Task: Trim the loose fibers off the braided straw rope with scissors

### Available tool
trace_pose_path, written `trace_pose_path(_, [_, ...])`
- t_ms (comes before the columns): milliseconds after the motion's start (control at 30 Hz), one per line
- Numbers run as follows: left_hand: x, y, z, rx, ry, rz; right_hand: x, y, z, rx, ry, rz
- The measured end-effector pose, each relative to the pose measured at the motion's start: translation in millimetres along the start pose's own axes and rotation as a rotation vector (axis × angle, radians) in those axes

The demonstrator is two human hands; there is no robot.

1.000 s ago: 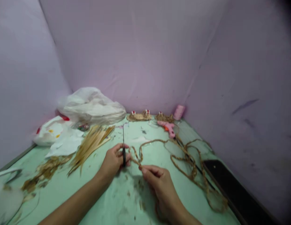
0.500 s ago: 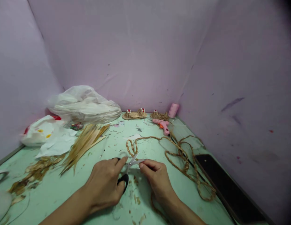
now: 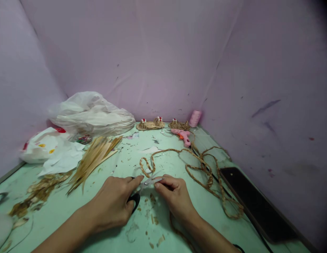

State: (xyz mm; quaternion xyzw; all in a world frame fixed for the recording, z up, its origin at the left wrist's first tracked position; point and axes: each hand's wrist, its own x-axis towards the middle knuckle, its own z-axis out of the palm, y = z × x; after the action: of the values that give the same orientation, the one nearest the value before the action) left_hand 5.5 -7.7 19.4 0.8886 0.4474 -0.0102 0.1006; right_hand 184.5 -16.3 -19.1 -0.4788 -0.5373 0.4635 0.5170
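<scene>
A: Step in hand?

B: Trimming, in my judgement. Left hand (image 3: pixel 113 202) has its fingers in the handles of the scissors (image 3: pixel 134 201). Blades slightly apart, tips at the fingers of the right hand (image 3: pixel 176 196).

A: Right grip?

B: Thumb and forefinger together in a pinch. What lies between them is too small to tell (cord end, I suspect).

A: Braided cord (image 3: pixel 168 150)?

B: On the green table (image 3: pixel 163 163); small loop just beyond the blades, looser coils beside the black slab (image 3: pixel 258 207). Another strand emerges below the right hand. Scraps (image 3: pixel 154 219) lie nearby.

A: Next move calls for?

B: Judged: a steady pinch, blades aligned with the waste fibre, fingertips clear, then a small closing cut.
</scene>
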Motion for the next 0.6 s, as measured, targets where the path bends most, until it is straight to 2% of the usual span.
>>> trace_pose_path(267, [-1,1,2.7,-0.011,0.008,0.059,-3,3,-2,0.016,0.014,0.008])
trace_pose_path(400, [1,-3,-0.3,-0.269,0.068,0.061,-2,6,-2,0.089,0.039,0.093])
trace_pose_path(467, [3,-7,-4.2,-0.495,0.169,-0.017,-1,8,-1,0.152,0.064,0.147])
trace_pose_path(600, [9,-14,-11.8,-0.964,0.424,-0.322,-1,11,1,0.215,0.057,0.197])
